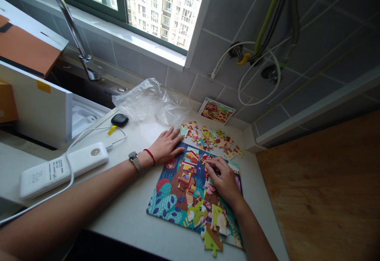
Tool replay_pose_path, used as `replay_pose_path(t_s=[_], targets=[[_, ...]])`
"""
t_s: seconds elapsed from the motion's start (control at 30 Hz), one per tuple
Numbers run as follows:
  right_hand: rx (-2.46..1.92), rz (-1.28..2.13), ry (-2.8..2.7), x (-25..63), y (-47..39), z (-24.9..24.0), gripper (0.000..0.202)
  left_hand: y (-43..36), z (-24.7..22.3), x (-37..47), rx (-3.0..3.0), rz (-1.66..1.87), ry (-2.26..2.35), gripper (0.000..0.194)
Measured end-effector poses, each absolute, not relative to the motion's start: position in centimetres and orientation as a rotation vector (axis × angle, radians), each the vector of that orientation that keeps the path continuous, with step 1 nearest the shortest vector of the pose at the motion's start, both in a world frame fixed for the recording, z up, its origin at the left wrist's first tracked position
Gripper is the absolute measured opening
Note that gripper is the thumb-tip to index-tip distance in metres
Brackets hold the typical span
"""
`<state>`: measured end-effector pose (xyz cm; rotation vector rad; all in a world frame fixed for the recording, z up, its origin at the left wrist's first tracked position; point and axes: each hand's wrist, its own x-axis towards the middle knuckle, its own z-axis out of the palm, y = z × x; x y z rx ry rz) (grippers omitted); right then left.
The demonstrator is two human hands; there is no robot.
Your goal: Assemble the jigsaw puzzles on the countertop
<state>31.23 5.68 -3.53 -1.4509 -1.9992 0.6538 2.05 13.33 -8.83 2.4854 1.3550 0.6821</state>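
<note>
A dark blue puzzle board (166, 197) with a colourful printed picture lies on the white counter, with several loose pieces on top of it. My left hand (166, 146) rests flat at the board's upper left corner, fingers spread and holding nothing. Over the board's upper right part, my right hand (224, 178) pinches a small puzzle piece (205, 160) between thumb and index finger. A green and brown piece (211, 239) overhangs the board's lower edge. Beyond the upper edge sits a pile of loose pieces (208, 136).
A picture card (216, 110) leans against the tiled wall. Crumpled clear plastic (154, 103) lies behind my left hand. To the left are a white power bank (63, 170) with a cable, a black object (119, 120) and a sink tap (71, 23).
</note>
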Motion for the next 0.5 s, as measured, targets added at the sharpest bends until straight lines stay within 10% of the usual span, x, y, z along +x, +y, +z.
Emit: replay_pose_path(t_s=[0.5], targets=[[-1.617,0.350,-2.055,32.1,10.7,-4.4,0.039,12.9,-7.4,2.5,2.524,0.440,1.478,0.061]])
